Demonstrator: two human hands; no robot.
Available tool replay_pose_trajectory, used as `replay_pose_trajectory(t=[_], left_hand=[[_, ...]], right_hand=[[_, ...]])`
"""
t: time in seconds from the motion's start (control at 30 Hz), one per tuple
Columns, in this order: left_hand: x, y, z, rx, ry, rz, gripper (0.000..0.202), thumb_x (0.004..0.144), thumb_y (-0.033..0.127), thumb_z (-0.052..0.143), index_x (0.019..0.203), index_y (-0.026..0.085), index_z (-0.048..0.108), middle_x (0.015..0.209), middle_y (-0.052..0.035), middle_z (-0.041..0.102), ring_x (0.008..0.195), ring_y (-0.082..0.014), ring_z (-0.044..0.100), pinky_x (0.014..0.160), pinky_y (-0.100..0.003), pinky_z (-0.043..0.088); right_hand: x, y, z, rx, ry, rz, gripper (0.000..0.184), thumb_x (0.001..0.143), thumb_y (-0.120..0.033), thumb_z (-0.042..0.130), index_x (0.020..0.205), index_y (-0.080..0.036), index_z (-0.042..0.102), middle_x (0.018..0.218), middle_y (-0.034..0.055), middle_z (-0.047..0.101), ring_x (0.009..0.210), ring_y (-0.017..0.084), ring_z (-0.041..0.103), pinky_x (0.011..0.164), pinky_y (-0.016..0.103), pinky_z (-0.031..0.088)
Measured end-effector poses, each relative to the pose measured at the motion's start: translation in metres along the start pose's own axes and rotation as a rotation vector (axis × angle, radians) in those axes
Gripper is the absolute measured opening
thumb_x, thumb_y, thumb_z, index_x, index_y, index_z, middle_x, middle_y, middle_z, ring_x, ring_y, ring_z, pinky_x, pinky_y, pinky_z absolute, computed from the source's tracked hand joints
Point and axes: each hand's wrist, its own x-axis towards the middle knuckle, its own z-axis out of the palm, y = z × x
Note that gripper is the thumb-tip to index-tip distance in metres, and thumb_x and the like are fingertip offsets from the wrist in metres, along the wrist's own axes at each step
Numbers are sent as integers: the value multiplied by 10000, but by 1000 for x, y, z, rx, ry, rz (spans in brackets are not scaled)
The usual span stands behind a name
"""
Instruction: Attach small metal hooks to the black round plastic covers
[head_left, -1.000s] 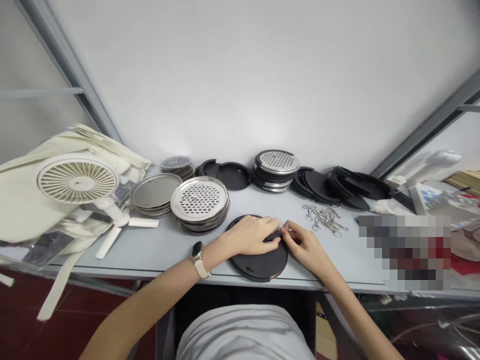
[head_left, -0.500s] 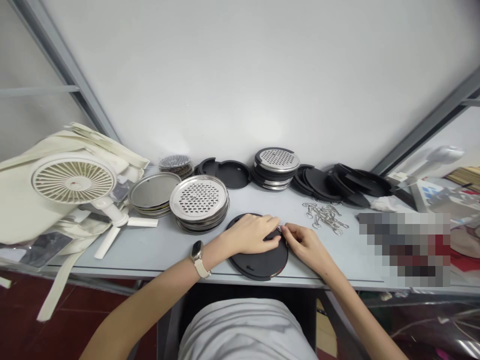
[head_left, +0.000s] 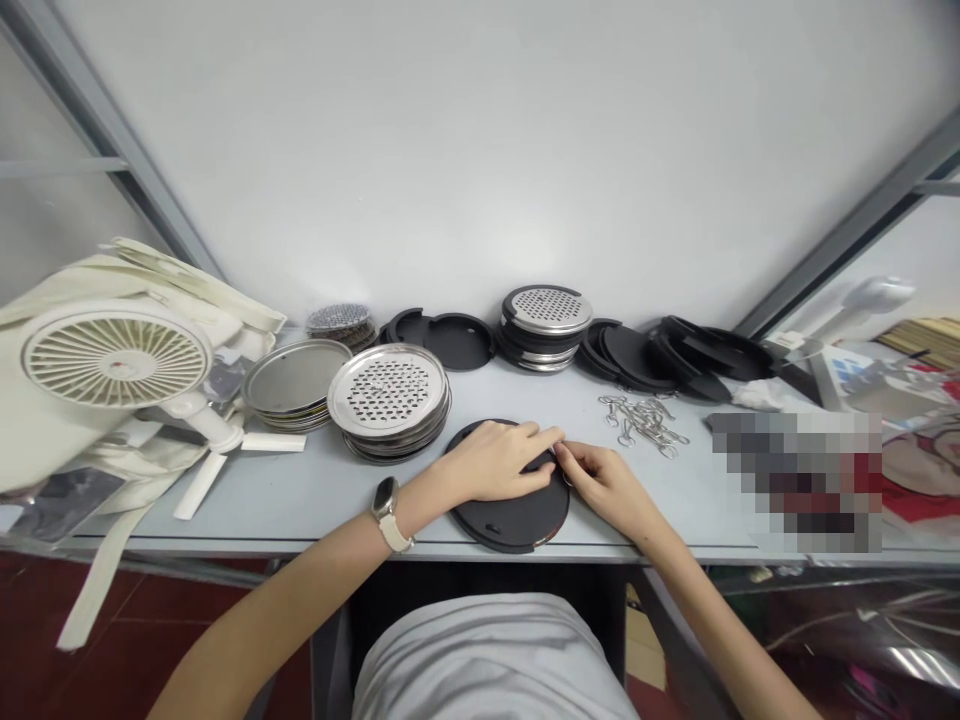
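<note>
Black disc (head_left: 517,515), flat at six o'clock on the bench (head_left: 375,500), beneath the half-open left hand (head_left: 502,462); at its two-o'clock rim, apparently a small wire piece (head_left: 568,483) in the pinched right hand (head_left: 604,485). Looks like rim work; calls next for steady bracing, fine fingertip control.

Head-worn view, facing forward and down, close above a table (head_left: 686,495), wall (head_left: 435,150) ahead

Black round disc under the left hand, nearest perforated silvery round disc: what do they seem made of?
Black round disc: probably matte plastic, by its dull, even surface.
Perforated silvery round disc: likely shiny metal, by its bright, reflective rim.
</note>
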Motion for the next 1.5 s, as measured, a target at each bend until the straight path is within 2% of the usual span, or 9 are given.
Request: replay_pose_trajectory(t=[0.4,0.97,1.5], left_hand=[[0,0,2,7,16,-14,172,941,345,440,1014,203,504,917,-20,625,774,-208,644,623,-299,445],[1,1,0,-12,-9,-24,182,939,332,435,1016,185,510,965,-41,628,813,-210,643,680,-303,476],[2,1,0,-24,-13,-32,182,939,332,435,1000,181,516,954,-49,627,798,-207,640,670,-311,471]], right_hand=[[1,1,4,-13,24,18,391,971,-412,359,653,-193,420,569,-49,363,536,114,344,516,241,268],[-1,-6,1,-87,44,-36,347,971,-349,343,660,-205,399,561,-53,408,519,117,390,518,239,295],[-2,-6,1,-84,49,-43,352,968,-369,352,661,-206,404,547,-54,407,511,116,390,506,239,298]])
